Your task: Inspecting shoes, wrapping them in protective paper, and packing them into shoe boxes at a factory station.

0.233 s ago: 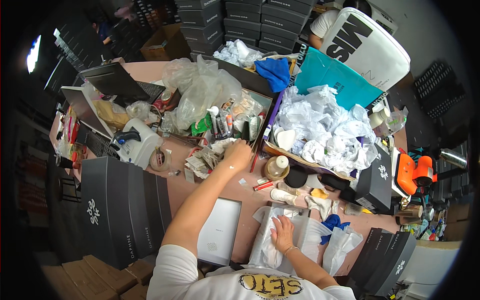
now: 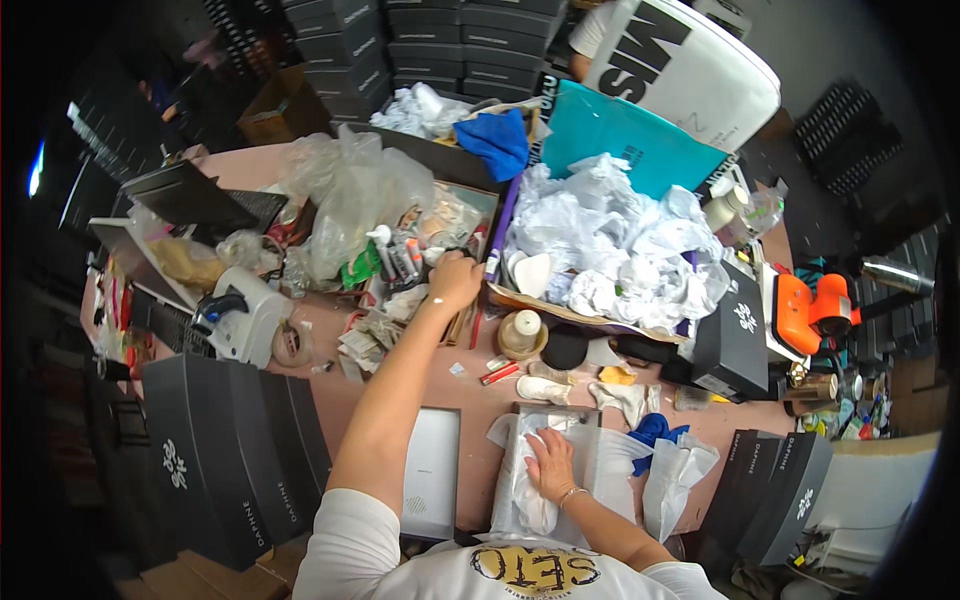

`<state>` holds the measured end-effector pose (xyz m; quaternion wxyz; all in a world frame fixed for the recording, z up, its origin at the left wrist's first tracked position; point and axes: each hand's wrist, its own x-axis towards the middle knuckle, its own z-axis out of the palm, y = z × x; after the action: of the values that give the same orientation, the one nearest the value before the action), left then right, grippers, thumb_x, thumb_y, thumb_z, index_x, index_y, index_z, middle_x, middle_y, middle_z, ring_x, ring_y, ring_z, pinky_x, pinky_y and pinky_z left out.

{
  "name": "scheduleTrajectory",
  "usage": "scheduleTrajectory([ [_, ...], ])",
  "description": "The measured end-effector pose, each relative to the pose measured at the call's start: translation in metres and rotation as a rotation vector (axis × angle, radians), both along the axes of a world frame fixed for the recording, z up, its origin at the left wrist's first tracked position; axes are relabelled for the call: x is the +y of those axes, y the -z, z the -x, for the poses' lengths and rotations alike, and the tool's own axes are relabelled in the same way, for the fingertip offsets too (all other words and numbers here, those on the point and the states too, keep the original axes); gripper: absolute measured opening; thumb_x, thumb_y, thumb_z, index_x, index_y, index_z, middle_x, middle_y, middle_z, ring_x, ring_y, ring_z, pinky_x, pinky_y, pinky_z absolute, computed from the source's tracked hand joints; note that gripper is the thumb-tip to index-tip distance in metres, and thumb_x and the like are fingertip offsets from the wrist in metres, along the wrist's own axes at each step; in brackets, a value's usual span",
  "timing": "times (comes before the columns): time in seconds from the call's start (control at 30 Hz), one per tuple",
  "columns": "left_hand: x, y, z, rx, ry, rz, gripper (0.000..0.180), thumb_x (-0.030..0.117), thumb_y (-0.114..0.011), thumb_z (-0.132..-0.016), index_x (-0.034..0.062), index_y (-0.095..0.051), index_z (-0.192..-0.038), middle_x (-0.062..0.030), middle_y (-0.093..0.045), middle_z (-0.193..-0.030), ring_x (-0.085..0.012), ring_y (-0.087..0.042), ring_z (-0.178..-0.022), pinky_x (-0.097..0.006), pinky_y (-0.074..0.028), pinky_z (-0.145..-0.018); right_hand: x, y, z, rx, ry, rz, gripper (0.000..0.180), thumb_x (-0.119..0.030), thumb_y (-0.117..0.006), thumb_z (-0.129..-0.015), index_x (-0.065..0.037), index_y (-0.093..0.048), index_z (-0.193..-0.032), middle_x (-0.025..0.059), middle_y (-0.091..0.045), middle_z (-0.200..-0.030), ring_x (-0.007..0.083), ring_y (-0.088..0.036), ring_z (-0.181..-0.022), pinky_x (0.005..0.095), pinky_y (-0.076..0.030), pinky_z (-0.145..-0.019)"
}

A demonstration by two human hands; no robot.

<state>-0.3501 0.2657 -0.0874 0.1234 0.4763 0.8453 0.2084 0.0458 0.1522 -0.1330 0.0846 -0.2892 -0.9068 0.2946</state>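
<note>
My left hand (image 2: 457,280) reaches over the near side of an open box (image 2: 487,215) of small bottles and tubes (image 2: 400,255) at the back middle. Its fingertips are hidden, so any hold there does not show. Close to me, my right hand (image 2: 551,466) rests with fingers spread on a white-wrapped bundle (image 2: 538,508). That bundle lies in an open box lined with white tissue paper (image 2: 608,465). Left of it sits a shallow white-lined box part (image 2: 432,470).
Crumpled white paper (image 2: 620,250) fills a large carton at the back right. Dark shoe boxes stand at left (image 2: 215,450) and right (image 2: 765,490). A label stack (image 2: 370,345), a red marker (image 2: 500,373), a jar (image 2: 522,335) and a blue cloth (image 2: 657,436) lie between.
The whole view has shifted, with things sitting farther left. My left hand has gone farther into the box of bottles and tubes. My right hand stays on the wrapped bundle.
</note>
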Motion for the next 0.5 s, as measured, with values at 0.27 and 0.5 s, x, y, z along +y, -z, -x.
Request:
scheduleTrajectory([
  [0.27,-0.013,0.011,0.003,-0.220,-0.120,-0.220,0.021,0.023,-0.066,-0.080,0.0017,-0.068,-0.079,-0.0180,-0.065,-0.074,-0.0347,-0.064,-0.072,-0.041,-0.049,-0.067,0.002,-0.001,-0.002,-0.023,0.009,-0.012,0.048,-0.028,-0.062,-0.082,-0.015,-0.052,-0.127,0.0108,-0.045,-0.131,0.0305,-0.037,-0.127,0.0481,-0.029,-0.099],
  [0.5,-0.028,0.011,0.012,-0.275,-0.121,-0.212,0.017,0.016,-0.067,-0.080,-0.0003,-0.064,-0.080,-0.0153,-0.065,-0.070,-0.0284,-0.064,-0.065,-0.036,-0.048,-0.062,0.001,0.000,-0.001,-0.009,0.025,-0.004,0.047,-0.028,-0.060,-0.083,-0.015,-0.052,-0.128,0.0118,-0.045,-0.132,0.0314,-0.036,-0.128,0.0488,-0.029,-0.100],
])
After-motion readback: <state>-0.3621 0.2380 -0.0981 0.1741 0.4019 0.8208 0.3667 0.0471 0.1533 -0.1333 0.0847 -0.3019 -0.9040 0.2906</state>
